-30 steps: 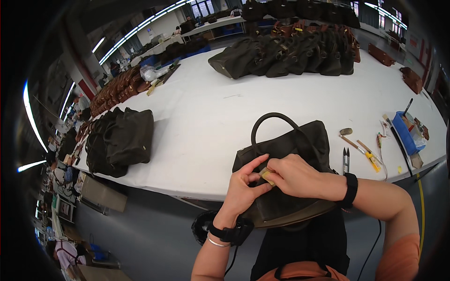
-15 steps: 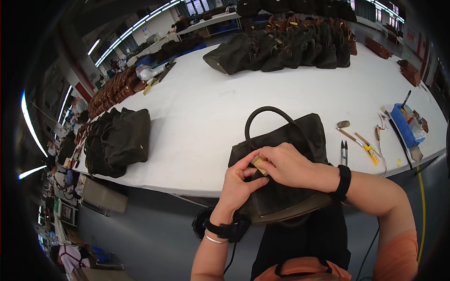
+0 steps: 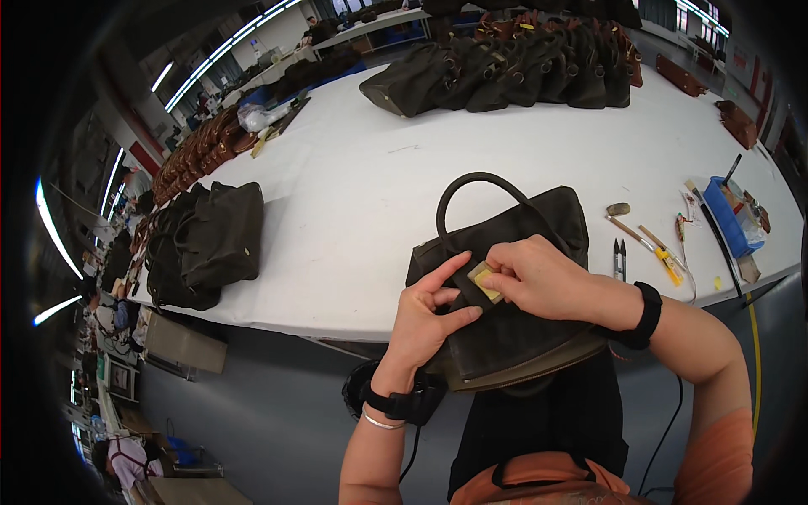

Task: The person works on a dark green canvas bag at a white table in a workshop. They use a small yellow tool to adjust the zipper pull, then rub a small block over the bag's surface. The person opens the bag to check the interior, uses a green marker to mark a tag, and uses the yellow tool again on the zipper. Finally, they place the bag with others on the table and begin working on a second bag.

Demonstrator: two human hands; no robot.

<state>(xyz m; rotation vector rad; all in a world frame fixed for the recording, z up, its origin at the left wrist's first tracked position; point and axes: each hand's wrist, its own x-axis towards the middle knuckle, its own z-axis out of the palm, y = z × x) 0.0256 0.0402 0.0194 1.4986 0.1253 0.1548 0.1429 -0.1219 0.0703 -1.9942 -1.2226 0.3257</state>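
A dark olive leather handbag point(image 3: 522, 341) lies on the table's near edge and over my lap, its round handle point(image 3: 484, 178) arching away from me. With its thumb and fingertips my right hand point(image 3: 543, 282) pinches a small tan square pad with a yellow face point(image 3: 485, 281), held against the bag's front. My left hand point(image 3: 421, 320) steadies a short dark strap point(image 3: 465, 286) on the bag. Its index finger and thumb lie along either side of that strap, and the other fingers curl partly out of sight.
Right of the bag lie black-tipped snips point(image 3: 619, 259), a yellow cutter point(image 3: 670, 266), thin sticks and a blue tray point(image 3: 729, 220) of tools. Dark handbags point(image 3: 220, 240) stand at the left; a row of similar bags point(image 3: 505, 76) runs across the far side. Brown leather pieces point(image 3: 198, 156) sit far left.
My right hand has shifted slightly right with the pad, so its yellow face shows more. The left index finger has straightened and moved up a little. The view has tilted slightly.
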